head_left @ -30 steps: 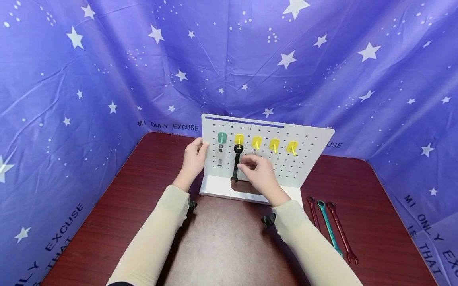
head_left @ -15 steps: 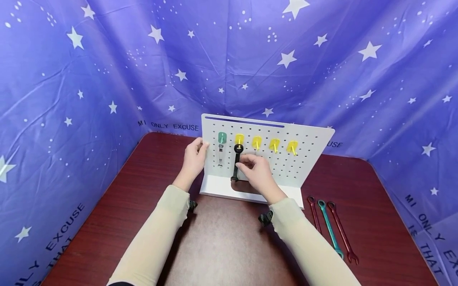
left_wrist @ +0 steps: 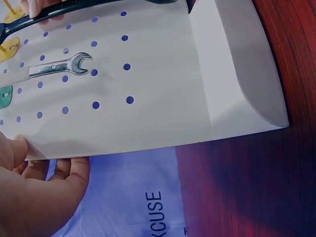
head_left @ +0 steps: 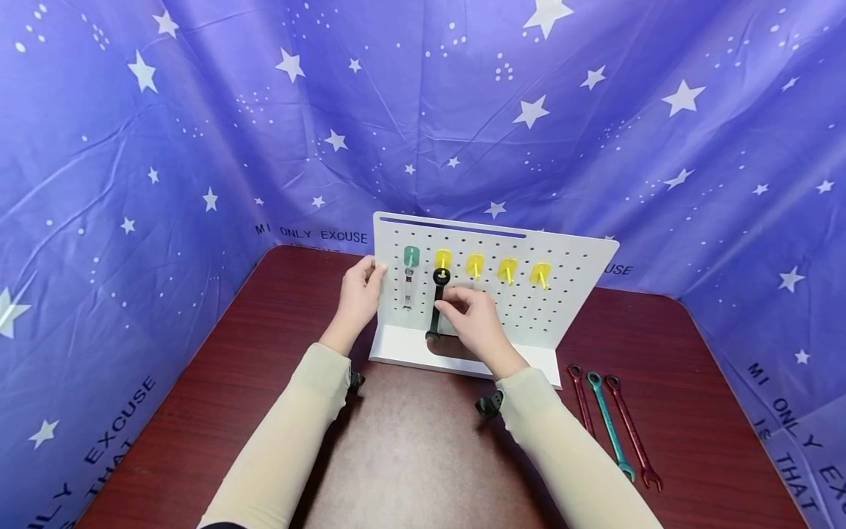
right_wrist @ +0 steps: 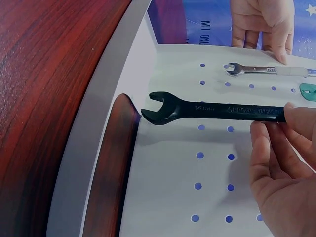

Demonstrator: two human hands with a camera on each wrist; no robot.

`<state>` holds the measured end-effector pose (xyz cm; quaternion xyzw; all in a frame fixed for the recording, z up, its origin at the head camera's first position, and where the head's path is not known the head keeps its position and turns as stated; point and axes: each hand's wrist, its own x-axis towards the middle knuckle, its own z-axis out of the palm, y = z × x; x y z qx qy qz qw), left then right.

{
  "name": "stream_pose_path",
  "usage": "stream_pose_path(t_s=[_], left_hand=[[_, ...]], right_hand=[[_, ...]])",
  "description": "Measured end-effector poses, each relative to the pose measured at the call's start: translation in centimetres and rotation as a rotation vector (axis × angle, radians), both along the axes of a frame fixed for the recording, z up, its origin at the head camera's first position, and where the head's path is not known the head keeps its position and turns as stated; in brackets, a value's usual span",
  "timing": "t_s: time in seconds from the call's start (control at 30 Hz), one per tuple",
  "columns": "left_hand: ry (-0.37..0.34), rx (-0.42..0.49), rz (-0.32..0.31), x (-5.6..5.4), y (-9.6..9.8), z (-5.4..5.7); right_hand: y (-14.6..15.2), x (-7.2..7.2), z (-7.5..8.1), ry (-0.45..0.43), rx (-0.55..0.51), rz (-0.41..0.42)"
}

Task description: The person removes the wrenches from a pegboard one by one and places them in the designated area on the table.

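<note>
My left hand (head_left: 360,294) pinches the left edge of a white pegboard (head_left: 562,283), thumb in front and fingers behind, as the left wrist view shows. With thumb and fingers, my right hand (head_left: 479,323) holds the shank of a black combination wrench (right_wrist: 222,109). This wrench points downward, its ring end at the second hook from the left, a yellow hook (head_left: 443,258) whose tip shows inside the ring. Its open jaw end is low, near the board's base cutout. A smaller silver wrench (left_wrist: 59,67) hangs from the green hook (head_left: 411,256) to the left.
Three more yellow hooks, such as the far right hook (head_left: 540,274), line the board. Two red wrenches (head_left: 631,426) and a teal wrench (head_left: 611,426) lie on the dark red table (head_left: 264,330), right of the board. A purple star-patterned cloth (head_left: 423,110) surrounds the table.
My right hand and wrist have shifted slightly left, while the black wrench stays at the same hook. The left hand keeps its place on the board's edge.
</note>
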<state>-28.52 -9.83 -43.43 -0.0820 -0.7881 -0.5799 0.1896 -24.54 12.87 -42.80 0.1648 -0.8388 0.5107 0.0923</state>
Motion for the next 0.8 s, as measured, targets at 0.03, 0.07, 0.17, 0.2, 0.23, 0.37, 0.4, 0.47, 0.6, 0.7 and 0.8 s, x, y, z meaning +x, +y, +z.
stream_pose_path(t_s=[0.03,0.07,0.17,0.2,0.23,0.37,0.4,0.47,0.6,0.7,0.8], left_hand=[[-0.001,0.000,0.001,0.0,0.0,0.0],[-0.002,0.002,0.001,0.0,0.0,0.0],[-0.001,0.007,0.004,0.0,0.0,0.0],[0.001,0.007,0.004,0.0,0.0,0.0],[0.002,0.008,0.006,0.0,0.0,0.0],[-0.004,0.002,0.010,0.0,-0.1,-0.1],[-0.009,0.000,0.011,0.0,-0.1,-0.1],[-0.015,0.000,0.010,0.0,-0.1,-0.1],[-0.013,0.003,0.007,0.1,0.0,-0.1],[-0.011,0.007,0.007,0.1,0.1,0.0],[-0.015,0.014,0.007,0.1,0.1,0.0]], right_hand=[[0.0,0.0,0.0,0.000,-0.001,-0.002],[0.0,0.1,0.0,0.000,-0.003,-0.003],[0.1,0.2,0.0,0.004,-0.004,-0.001],[0.1,0.2,0.1,0.006,-0.004,0.000],[0.1,0.3,0.1,0.011,0.002,0.003],[0.2,0.4,0.3,0.041,0.029,0.033],[0.2,0.5,0.2,0.046,0.038,0.040],[0.3,0.5,0.2,0.051,0.047,0.051],[0.5,0.7,0.2,0.032,0.042,0.062],[0.6,0.9,0.4,0.011,0.033,0.073],[0.8,1.1,0.6,-0.010,0.027,0.089]])
